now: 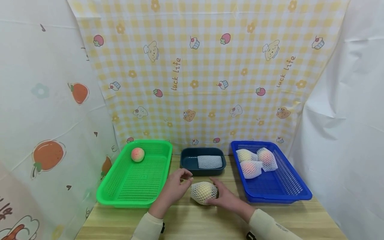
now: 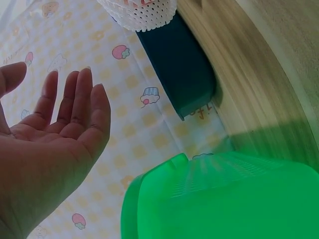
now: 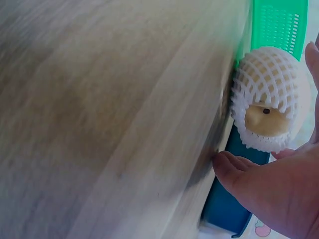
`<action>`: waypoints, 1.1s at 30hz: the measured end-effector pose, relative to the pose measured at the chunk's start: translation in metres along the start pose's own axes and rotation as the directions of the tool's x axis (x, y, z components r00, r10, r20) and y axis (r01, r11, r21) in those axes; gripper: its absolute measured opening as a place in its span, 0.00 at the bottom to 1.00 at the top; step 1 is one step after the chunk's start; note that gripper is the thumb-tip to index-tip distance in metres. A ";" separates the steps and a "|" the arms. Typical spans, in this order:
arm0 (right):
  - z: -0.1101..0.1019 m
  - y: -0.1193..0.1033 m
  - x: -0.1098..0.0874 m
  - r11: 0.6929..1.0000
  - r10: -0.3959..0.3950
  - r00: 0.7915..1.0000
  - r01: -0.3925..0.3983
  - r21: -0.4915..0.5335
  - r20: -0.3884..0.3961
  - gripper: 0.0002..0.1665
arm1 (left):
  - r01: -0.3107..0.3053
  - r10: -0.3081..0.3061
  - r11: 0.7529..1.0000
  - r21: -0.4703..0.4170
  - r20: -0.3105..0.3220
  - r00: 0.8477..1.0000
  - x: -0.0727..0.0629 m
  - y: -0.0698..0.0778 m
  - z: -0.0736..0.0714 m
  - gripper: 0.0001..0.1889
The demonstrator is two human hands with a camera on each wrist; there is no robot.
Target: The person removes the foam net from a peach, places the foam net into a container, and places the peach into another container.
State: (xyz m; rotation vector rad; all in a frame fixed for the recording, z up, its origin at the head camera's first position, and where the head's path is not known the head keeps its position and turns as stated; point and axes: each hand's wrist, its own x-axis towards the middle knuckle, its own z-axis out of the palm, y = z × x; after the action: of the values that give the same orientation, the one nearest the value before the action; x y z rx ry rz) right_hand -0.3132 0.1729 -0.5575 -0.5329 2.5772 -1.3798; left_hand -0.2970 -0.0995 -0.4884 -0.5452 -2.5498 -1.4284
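A yellow pear (image 1: 204, 193) in a white foam net sleeve is low over the table, in front of the dark tray. My right hand (image 1: 225, 197) holds it from the right, thumb on the near side and fingers toward the back. In the right wrist view, the pear's bare end (image 3: 266, 119) with a small dark spot shows through the sleeve's opening. To the pear's left is my left hand (image 1: 176, 186), holding nothing, its fingers loosely bent. The left wrist view shows that hand (image 2: 60, 124) palm up, fingers apart from the net sleeve (image 2: 142, 17).
The green basket (image 1: 103, 186) at left contains one bare peach (image 1: 137, 154). Behind the hands, the dark tray (image 1: 187, 171) holds a flat foam net (image 1: 210, 162). At right, the blue basket (image 1: 295, 180) contains several netted fruits (image 1: 267, 159). A patterned cloth (image 1: 204, 66) hangs behind.
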 end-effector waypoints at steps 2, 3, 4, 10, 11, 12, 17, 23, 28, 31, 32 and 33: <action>0.002 -0.001 0.000 1.000 -0.002 1.000 0.002 0.005 0.005 0.66 | -0.001 0.001 1.000 -0.003 0.005 1.000 0.000 -0.001 0.000 0.07; 0.003 -0.002 0.001 1.000 -0.002 1.000 0.002 0.009 0.008 0.66 | -0.002 0.002 1.000 -0.003 0.008 1.000 0.001 -0.001 0.001 0.07; 0.003 -0.002 0.001 1.000 -0.002 1.000 0.002 0.011 0.008 0.66 | -0.002 0.002 1.000 -0.002 0.012 1.000 0.001 -0.002 0.001 0.07; 0.008 -0.003 0.005 0.999 -0.025 1.000 0.024 0.044 0.015 0.66 | 0.001 0.000 1.000 -0.005 0.033 0.999 0.001 -0.002 0.002 0.08; 0.009 -0.003 0.005 0.998 -0.037 0.999 0.036 0.044 0.017 0.65 | 0.000 0.000 1.000 -0.006 0.034 0.999 0.001 -0.002 0.002 0.08; 0.009 -0.002 0.006 0.998 -0.041 0.999 0.040 0.042 0.018 0.65 | 0.000 0.000 1.000 -0.009 0.035 0.999 0.001 -0.002 0.002 0.09; 0.012 0.000 0.008 0.998 -0.052 0.999 0.051 0.046 0.017 0.62 | -0.004 0.004 1.000 -0.012 0.034 0.999 0.002 -0.005 0.003 0.10; 0.013 0.003 0.012 0.996 -0.071 0.997 0.071 0.062 0.010 0.57 | -0.014 0.015 1.000 -0.007 0.030 0.999 0.003 -0.007 0.003 0.07; 0.011 0.001 0.012 0.995 -0.067 0.998 0.067 0.075 0.003 0.56 | -0.010 0.010 1.000 -0.013 0.032 0.999 0.003 -0.008 0.003 0.07; 0.005 -0.006 0.010 0.995 -0.066 0.998 0.066 0.075 -0.008 0.54 | 0.019 -0.019 1.000 -0.023 0.018 1.000 0.003 -0.008 0.003 0.07; 0.002 -0.009 0.009 0.995 -0.067 0.998 0.067 0.079 -0.012 0.53 | 0.032 -0.031 0.999 -0.024 0.008 0.999 0.003 -0.008 0.003 0.06; -0.001 -0.012 0.008 0.994 -0.066 0.998 0.067 0.085 -0.015 0.53 | 0.043 -0.043 0.999 -0.026 -0.003 0.999 0.003 -0.009 0.002 0.06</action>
State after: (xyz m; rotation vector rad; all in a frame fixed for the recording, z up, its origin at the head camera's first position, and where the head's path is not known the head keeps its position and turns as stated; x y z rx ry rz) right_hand -0.3180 0.1644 -0.5465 -0.6030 2.5178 -1.5109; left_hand -0.3027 -0.1009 -0.4955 -0.4946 -2.5584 -1.4770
